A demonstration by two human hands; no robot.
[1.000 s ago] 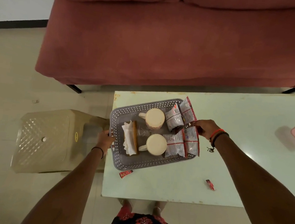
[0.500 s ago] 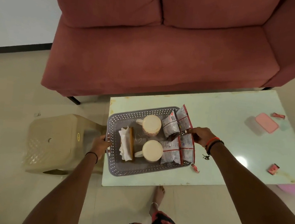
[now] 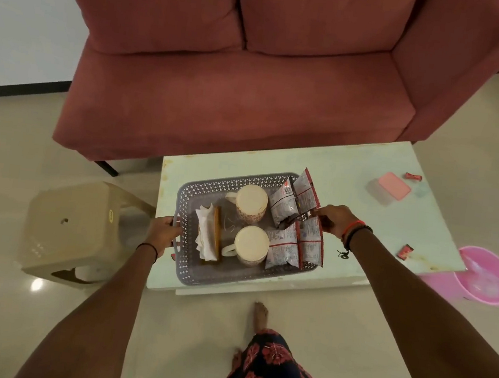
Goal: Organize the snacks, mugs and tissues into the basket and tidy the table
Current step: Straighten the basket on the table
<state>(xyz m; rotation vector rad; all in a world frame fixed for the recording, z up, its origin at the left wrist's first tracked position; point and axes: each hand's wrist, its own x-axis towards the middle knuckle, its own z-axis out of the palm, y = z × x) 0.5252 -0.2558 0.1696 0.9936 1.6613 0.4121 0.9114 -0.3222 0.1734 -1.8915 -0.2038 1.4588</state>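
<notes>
A grey perforated basket (image 3: 216,273) is over the left part of the pale green table (image 3: 367,177). Inside it are two cream mugs (image 3: 251,203) (image 3: 251,245), a tissue holder with white tissues (image 3: 208,235) and several silver-and-red snack packets (image 3: 296,244). My left hand (image 3: 164,230) grips the basket's left handle. My right hand (image 3: 333,218) holds the basket's right rim among the packets. Small red wrappers (image 3: 406,251) (image 3: 413,176) lie on the table at the right.
A pink-lidded box (image 3: 393,186) sits on the table's far right. A red sofa (image 3: 254,80) stands behind the table. A beige plastic stool (image 3: 72,231) is left of it, a pink bucket (image 3: 485,276) right of it. My foot (image 3: 260,314) is near the table's front edge.
The view has risen and pulled back as I stood up. The basket, still held by both hands, now hides the wrapper that lay in front of it. A pink bucket came into view.
</notes>
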